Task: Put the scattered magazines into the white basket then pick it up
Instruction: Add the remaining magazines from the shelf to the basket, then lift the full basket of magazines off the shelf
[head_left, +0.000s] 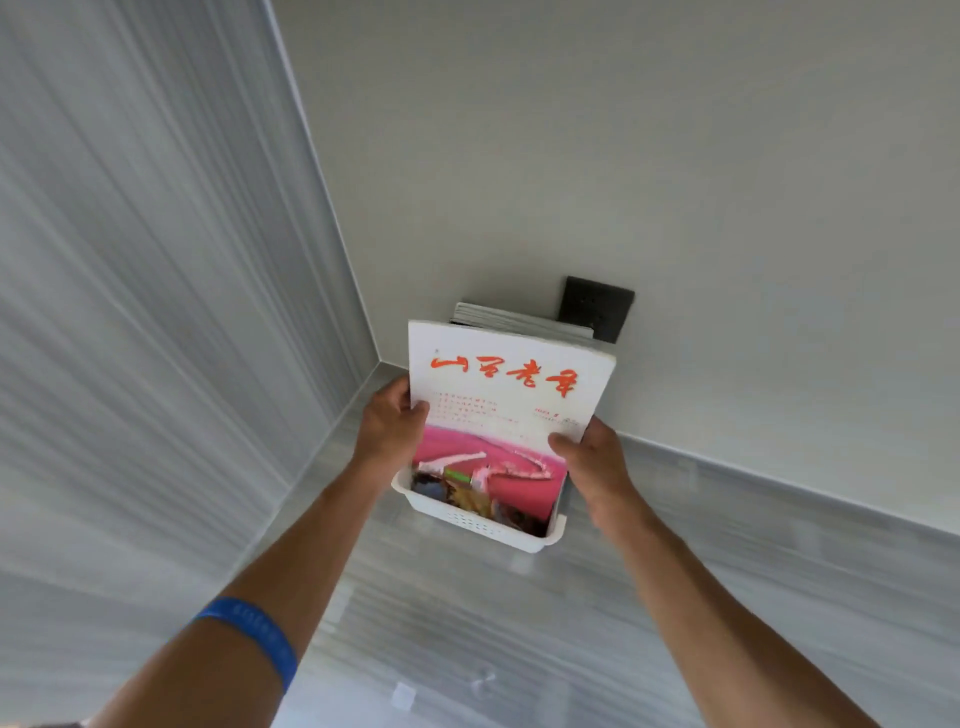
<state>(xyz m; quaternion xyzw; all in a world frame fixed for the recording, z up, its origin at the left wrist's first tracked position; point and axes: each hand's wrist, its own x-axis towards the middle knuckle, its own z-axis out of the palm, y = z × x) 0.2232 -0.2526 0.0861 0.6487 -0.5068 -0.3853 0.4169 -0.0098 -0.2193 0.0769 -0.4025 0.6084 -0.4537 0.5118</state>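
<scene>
Closest to the lens is the left forearm with one blue wristband (260, 631) on it; there's some pale lettering on the band but it's too blurry to read. Two bare arms reach out toward the corner where two walls meet over a grey streaky floor (467, 649).

Left hand (387, 423) is closed on the left edge of the front magazine (506, 410), thumb on the cover. Right hand (592, 460) pinches the right edge the same way. So both hands are holding that one magazine, which stands upright with its bottom end down inside the white basket (480, 525).

Cover has four big red-orange brush-style Chinese characters across the top; I read the first as 山 and the last two as 老年, second one I can't make out. Smaller orange lines and a date-looking bit underneath are unreadable. Lower half is a pink picture.

Behind it, more magazines (514, 319) stand in the basket, grey edges showing, can't count them. One basket, sitting on the floor just by the wall, below one dark wall plate (597, 306).
</scene>
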